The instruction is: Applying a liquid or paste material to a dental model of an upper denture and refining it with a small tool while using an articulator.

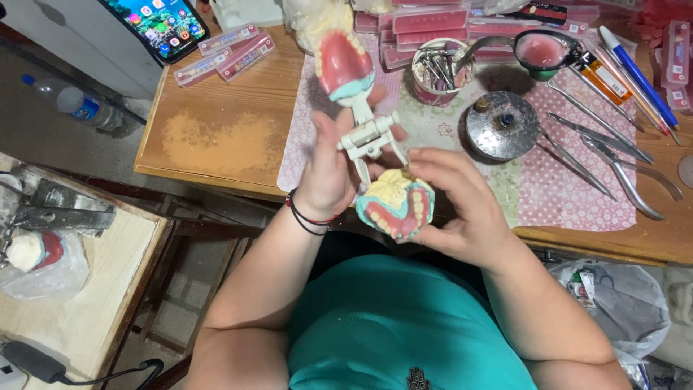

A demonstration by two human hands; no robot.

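Teal shirt (390,325) lowest in view, forearms rising from it. Left hand (328,173), black and red bands at the wrist, grip clenched on the white hinged frame (368,137) of an opened denture model. Upper half (339,61) tilted away over the counter (224,137), pink palate and teeth showing. Right hand (462,209) grasping the lower cast (397,202), held in the air just before the counter edge. Metal lidded dish (502,126), cup of burs (437,72) and pliers (628,173) on the pink mat (563,195) beyond.

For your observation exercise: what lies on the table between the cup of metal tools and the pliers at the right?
In the head view, a round metal lid lies between the cup and pliers, along with slim metal hand instruments.
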